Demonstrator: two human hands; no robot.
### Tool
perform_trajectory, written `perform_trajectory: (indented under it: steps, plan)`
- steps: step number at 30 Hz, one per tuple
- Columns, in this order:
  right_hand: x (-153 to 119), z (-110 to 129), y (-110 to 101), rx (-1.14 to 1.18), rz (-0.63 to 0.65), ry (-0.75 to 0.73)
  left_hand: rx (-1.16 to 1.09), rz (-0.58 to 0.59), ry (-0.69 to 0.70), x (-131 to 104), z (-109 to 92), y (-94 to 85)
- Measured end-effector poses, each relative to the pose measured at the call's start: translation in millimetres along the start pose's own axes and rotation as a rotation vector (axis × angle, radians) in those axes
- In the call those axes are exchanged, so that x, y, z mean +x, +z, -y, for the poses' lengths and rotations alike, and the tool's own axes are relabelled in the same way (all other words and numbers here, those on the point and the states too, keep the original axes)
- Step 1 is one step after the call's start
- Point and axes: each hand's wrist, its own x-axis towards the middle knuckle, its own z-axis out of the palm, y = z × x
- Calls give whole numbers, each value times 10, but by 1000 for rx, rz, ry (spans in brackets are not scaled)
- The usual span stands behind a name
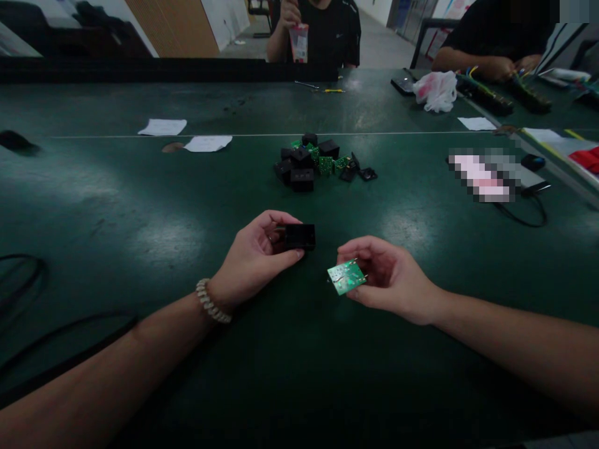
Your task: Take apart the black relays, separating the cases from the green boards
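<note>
Between the thumb and fingers of my left hand (259,249) is a small black plastic case (300,237), its hollow side facing me. My right hand (390,274) pinches a green circuit board (346,276) by its edges, with metal pins sticking out on the right side. The case and the board are apart, a short gap between them above the table. Beyond both hands lies a pile of black plastic cases (302,179) mixed with green circuit boards (325,164) and small black plastic parts (367,174).
The dark green table (187,199) carries paper scraps (208,143), a crumpled plastic bag (435,90) and a blurred-out flat item (482,178) with a cable. A black cable (70,321) lies at left. Across the table, one person (322,31) holds a drink; another (491,43) handles wired parts.
</note>
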Motion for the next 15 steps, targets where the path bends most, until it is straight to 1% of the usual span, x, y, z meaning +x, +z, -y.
perform_trajectory:
  steps: [4, 10, 15]
  plan:
    - [-22, -16, 12, -58, -18, -6, -7, 4, -4, -3, -3, 1]
    - [-47, -36, 33, -205, -14, -157, -3, 6, -3, -1, 10, -13]
    - [-53, -5, 60, -308, -11, -220, 1, 4, -7, -1, -11, -2]
